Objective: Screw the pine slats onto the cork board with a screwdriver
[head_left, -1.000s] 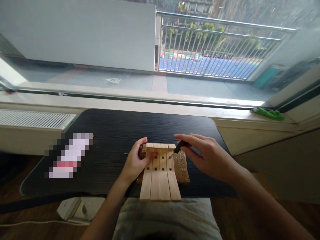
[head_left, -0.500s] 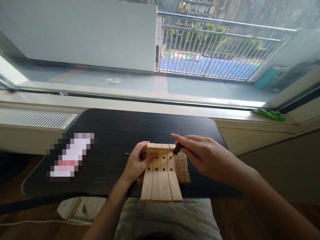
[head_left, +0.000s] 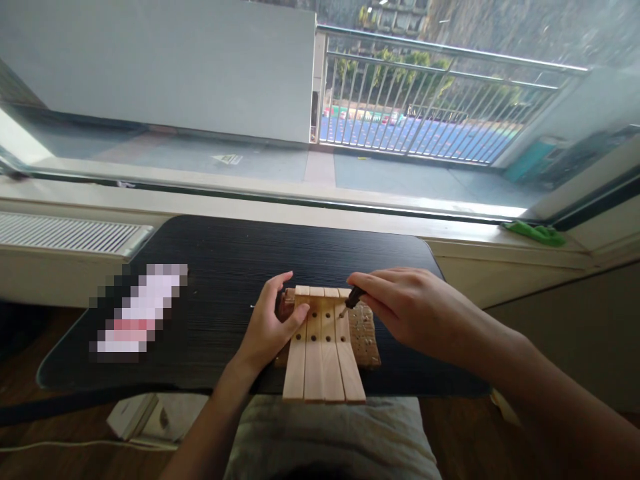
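Wooden slatted piece (head_left: 324,367), pale, four slats, two rows of dark holes, a raised lip at the far end; lies over a brown block (head_left: 365,340) at the near edge of the black tabletop (head_left: 225,260), its near end jutting past that edge. Left hand (head_left: 267,327): thumb resting on the leftmost slat, forefinger spread away; remaining fingers largely hidden, so whether they grip cannot be told. Right hand (head_left: 407,300): closed around a dark-handled tool (head_left: 355,296), tilted, its thin shaft meeting the far-row hole of the rightmost slat. Pixelated item (head_left: 140,307): on the tabletop, well to the left. Green cloth (head_left: 535,232): on the windowsill (head_left: 470,228), right.
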### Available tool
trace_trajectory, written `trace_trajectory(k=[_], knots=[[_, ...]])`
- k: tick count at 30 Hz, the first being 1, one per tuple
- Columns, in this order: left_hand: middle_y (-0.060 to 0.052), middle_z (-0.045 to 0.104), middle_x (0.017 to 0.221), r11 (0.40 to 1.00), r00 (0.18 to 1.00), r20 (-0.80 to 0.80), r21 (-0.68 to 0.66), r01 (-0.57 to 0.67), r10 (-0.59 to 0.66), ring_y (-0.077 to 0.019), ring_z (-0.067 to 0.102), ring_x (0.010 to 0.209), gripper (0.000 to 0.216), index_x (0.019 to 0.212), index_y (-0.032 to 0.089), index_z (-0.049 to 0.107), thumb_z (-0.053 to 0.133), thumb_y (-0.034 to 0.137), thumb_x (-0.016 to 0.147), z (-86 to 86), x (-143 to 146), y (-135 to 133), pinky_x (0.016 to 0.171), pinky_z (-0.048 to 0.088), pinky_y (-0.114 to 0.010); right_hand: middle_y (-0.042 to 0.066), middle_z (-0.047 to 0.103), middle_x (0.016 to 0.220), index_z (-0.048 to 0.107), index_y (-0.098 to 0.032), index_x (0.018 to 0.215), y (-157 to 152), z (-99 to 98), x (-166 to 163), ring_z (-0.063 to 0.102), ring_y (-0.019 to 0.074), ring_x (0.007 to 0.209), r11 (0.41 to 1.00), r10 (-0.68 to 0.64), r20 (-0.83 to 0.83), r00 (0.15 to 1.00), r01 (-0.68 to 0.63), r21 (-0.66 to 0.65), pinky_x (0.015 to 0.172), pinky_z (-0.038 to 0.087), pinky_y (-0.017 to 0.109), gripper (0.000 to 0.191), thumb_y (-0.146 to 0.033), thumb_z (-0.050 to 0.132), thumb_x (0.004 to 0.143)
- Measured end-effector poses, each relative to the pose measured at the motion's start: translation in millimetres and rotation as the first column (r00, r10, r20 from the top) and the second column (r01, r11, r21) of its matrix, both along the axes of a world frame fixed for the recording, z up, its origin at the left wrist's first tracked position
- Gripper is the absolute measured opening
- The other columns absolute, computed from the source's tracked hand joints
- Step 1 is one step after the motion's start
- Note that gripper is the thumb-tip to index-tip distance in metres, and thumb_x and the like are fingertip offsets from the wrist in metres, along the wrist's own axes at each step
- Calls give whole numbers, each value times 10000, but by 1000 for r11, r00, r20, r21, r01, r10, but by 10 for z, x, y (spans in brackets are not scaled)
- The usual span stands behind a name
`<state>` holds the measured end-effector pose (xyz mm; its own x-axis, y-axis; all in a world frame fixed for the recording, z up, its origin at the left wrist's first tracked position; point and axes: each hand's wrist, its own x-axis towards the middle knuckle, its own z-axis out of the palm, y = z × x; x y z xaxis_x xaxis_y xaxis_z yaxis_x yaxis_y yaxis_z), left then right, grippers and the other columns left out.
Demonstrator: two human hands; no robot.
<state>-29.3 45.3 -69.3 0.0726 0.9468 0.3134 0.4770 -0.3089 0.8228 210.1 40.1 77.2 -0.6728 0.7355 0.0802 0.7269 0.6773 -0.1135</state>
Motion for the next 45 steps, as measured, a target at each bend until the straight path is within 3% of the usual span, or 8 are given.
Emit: trace_trajectory(k=[6, 8, 12, 15, 19, 29, 35, 45], knots=[[-157, 549, 1383, 916, 895, -418, 279, 288, -154, -321, 497, 1315, 638, 1329, 193, 480, 706, 500, 817, 489, 78, 99, 1156, 322, -571, 24, 653, 774, 618, -149, 1053, 19, 12, -31, 535, 134, 641, 1000, -15, 6, 1000, 15, -16, 594, 292, 291, 166, -130, 496, 942], [-118, 629, 1270, 892, 823, -518, 226, 392, -231, -299, 567, 1226, 579, 1235, 197, 543, 760, 474, 775, 650, 165, 149, 1173, 283, -577, 22, 647, 771, 620, -149, 1054, 24, 23, -36, 531, 132, 639, 999, -15, -3, 1000, 15, -30, 595, 288, 289, 168, -134, 492, 945], [-132, 643, 1238, 867, 645, -655, -29, 498, -393, -316, 598, 1167, 718, 1244, 163, 555, 855, 462, 664, 824, 354, 233, 1022, 456, -461, 27, 644, 776, 630, -152, 1036, 25, 56, -34, 541, 135, 654, 997, -23, -25, 999, 21, -70, 598, 292, 286, 170, -146, 485, 948], [-84, 708, 991, 870, 540, -715, -198, 452, -444, -299, 673, 952, 506, 1135, 179, 622, 796, 440, 738, 828, 446, 256, 827, 506, -397, 26, 633, 761, 632, -158, 1007, 29, 71, -37, 546, 141, 658, 995, -25, -29, 999, 22, -93, 597, 295, 288, 165, -159, 476, 954], [-64, 703, 860, 906, 561, -738, -163, 390, -374, -280, 677, 870, 392, 1036, 202, 663, 752, 470, 765, 770, 480, 244, 759, 480, -352, 19, 630, 738, 630, -174, 973, 31, 68, -44, 546, 136, 640, 994, -23, -54, 998, 17, -104, 589, 306, 280, 166, -160, 465, 958], [-83, 713, 889, 922, 574, -756, -97, 374, -313, -283, 685, 869, 505, 1060, 191, 645, 765, 562, 740, 662, 471, 252, 745, 475, -351, 136, 713, 1203, 574, -132, 1351, 15, -159, -26, 696, 213, 1040, 998, 20, -288, 957, -35, -48, 849, 554, 326, 413, -116, 437, 961], [-111, 713, 962, 926, 528, -789, -133, 352, -314, -312, 682, 911, 669, 1096, 184, 629, 782, 660, 651, 678, 510, 243, 769, 488, -365, 120, 723, 1200, 580, -147, 1352, -18, -282, -19, 698, 198, 1058, 996, -12, -441, 897, -27, -82, 891, 577, 343, 402, -147, 456, 970], [-144, 703, 1001, 915, 476, -793, -249, 317, -380, -346, 670, 943, 684, 1131, 159, 636, 810, 609, 647, 781, 571, 273, 772, 509, -387, 124, 730, 1176, 588, -153, 1343, -13, -311, -11, 695, 214, 1052, 999, -7, -431, 902, -16, -50, 882, 574, 363, 417, -127, 464, 946]])
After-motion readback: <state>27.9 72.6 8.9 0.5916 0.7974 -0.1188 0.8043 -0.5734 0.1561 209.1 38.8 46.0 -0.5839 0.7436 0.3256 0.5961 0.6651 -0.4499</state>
